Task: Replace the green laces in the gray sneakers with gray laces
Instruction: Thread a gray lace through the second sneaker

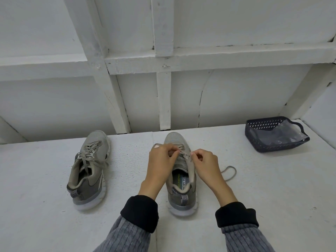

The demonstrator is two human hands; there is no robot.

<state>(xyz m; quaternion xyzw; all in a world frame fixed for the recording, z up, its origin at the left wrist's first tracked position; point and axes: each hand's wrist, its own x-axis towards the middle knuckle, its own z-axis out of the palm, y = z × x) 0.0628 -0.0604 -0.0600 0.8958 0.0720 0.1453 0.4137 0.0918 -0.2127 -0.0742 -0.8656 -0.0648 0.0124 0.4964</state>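
Note:
Two gray sneakers stand on the white table with their toes pointing away from me. The left sneaker [89,170] is laced with a gray lace that is loosely tied. Both my hands work at the eyelets of the right sneaker [180,186]. My left hand [160,164] pinches the gray lace at the left eyelet row. My right hand [206,164] pinches the lace at the right eyelet flap. A loop of the gray lace [230,172] trails on the table to the right of that shoe. No green lace is in view.
A dark blue perforated basket [258,140] holding a clear plastic bag [285,133] sits at the table's back right. White wooden framing and panels rise behind the table's far edge.

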